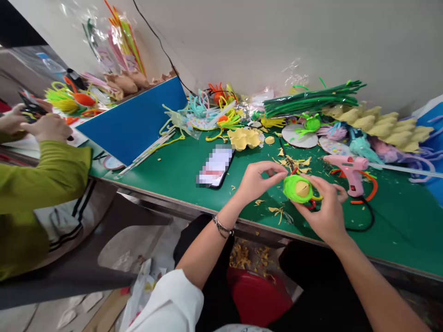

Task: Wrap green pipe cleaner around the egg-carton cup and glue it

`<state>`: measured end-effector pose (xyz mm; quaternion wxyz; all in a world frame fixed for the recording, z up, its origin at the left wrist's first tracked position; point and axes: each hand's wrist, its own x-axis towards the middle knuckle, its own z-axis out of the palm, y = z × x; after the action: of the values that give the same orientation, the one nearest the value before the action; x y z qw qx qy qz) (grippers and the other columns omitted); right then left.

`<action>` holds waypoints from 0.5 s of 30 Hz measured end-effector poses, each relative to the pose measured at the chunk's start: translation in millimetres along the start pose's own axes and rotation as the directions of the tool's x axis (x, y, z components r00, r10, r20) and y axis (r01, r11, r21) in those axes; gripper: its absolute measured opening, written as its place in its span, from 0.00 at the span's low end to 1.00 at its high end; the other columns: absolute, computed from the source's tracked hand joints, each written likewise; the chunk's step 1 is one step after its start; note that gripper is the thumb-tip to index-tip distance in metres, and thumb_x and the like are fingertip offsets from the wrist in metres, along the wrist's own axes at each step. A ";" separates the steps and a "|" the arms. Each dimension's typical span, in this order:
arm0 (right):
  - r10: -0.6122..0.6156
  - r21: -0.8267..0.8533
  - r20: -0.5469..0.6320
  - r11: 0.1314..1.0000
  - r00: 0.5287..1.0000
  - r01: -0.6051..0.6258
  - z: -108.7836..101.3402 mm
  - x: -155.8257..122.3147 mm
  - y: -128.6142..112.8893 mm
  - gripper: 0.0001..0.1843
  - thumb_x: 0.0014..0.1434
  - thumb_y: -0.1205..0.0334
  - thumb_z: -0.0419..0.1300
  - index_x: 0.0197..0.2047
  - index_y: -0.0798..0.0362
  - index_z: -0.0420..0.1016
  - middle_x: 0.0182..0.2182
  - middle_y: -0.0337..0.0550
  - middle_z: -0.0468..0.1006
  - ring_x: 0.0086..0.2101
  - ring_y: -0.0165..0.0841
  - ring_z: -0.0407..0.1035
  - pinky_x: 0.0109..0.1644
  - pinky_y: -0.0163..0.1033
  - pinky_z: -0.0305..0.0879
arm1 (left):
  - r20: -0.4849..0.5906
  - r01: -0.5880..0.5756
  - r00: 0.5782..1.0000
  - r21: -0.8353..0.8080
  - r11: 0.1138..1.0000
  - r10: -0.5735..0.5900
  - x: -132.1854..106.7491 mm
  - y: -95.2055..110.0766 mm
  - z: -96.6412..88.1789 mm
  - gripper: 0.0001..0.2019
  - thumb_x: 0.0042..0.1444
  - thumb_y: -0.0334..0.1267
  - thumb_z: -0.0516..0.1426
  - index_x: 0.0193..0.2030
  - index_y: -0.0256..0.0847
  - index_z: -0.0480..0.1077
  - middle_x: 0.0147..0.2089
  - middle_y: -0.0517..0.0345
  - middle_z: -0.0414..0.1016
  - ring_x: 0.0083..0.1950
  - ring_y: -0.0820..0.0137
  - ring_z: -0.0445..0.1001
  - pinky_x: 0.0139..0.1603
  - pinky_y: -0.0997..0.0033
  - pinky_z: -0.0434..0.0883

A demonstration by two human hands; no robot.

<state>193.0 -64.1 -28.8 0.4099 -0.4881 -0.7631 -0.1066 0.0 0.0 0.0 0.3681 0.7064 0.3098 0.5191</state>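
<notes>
My right hand (327,210) holds a craft piece of bright green pipe cleaner (289,188) coiled around a yellow egg-carton cone (302,187). Fingers and thumb grip its edge above the green table (180,184). At the upper left rim of that coil, my left hand (259,180) has its thumb and fingertips pinched together; what lies between them is hidden. Red and yellow pipe-cleaner bits stick out around the coil. A pink glue gun (352,171) stands just right of my right hand, with a clear glue stick in its back.
A phone (217,166) lies left of my hands. Behind are a yellow egg-carton piece (244,138), a bundle of dark green pipe cleaners (311,99) and a long egg carton (384,124). A blue board (138,120) separates a co-worker's green sleeve (58,166). Yellow scraps litter the table.
</notes>
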 end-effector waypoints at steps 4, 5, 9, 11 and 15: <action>0.062 -0.014 -0.051 0.998 0.997 -0.063 7.0 1.8 -3.7 0.27 0.61 0.51 0.63 0.59 0.51 0.60 0.50 0.51 0.77 0.46 0.43 0.73 0.54 0.49 0.50 | -0.061 0.110 0.992 -0.052 0.993 -0.113 -9.4 -8.5 -5.0 0.07 0.55 0.37 0.60 0.32 0.36 0.77 0.30 0.56 0.80 0.25 0.77 0.70 0.29 0.77 0.70; 0.071 -0.014 -0.056 0.997 0.996 -0.072 9.1 1.5 -3.8 0.27 0.61 0.51 0.63 0.59 0.51 0.60 0.50 0.51 0.77 0.47 0.43 0.72 0.53 0.48 0.50 | -0.069 0.123 0.990 -0.053 0.991 -0.126 -11.2 -10.2 -5.0 0.07 0.55 0.37 0.59 0.32 0.36 0.77 0.28 0.56 0.80 0.24 0.77 0.69 0.28 0.77 0.69; 0.100 -0.007 -0.028 0.995 0.995 -0.100 13.0 0.4 -2.2 0.28 0.60 0.51 0.63 0.58 0.51 0.60 0.50 0.52 0.77 0.48 0.44 0.72 0.54 0.49 0.49 | -0.094 0.134 0.986 -0.043 0.990 -0.137 -12.7 -13.6 3.4 0.07 0.56 0.37 0.59 0.35 0.37 0.76 0.30 0.57 0.79 0.26 0.77 0.70 0.31 0.77 0.69; 0.125 -0.004 -0.013 0.992 0.992 -0.125 11.3 0.6 -0.8 0.28 0.60 0.51 0.63 0.59 0.51 0.60 0.50 0.52 0.76 0.49 0.44 0.71 0.54 0.50 0.50 | -0.087 0.125 0.988 -0.025 0.992 -0.127 -11.5 -14.3 9.8 0.05 0.54 0.36 0.61 0.36 0.38 0.75 0.30 0.59 0.78 0.27 0.77 0.70 0.31 0.78 0.69; 0.144 0.008 -0.021 0.990 0.989 -0.143 3.9 3.8 1.1 0.30 0.59 0.48 0.63 0.59 0.51 0.59 0.50 0.52 0.76 0.50 0.46 0.70 0.54 0.51 0.52 | -0.088 0.096 0.992 0.020 0.995 -0.094 -10.3 -15.2 16.1 0.04 0.56 0.35 0.59 0.33 0.38 0.73 0.28 0.61 0.75 0.26 0.79 0.67 0.29 0.80 0.66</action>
<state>191.2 -58.8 -28.8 0.4262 -0.5392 -0.7220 -0.0796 11.9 -3.4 -21.1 0.3701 0.6720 0.3649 0.5275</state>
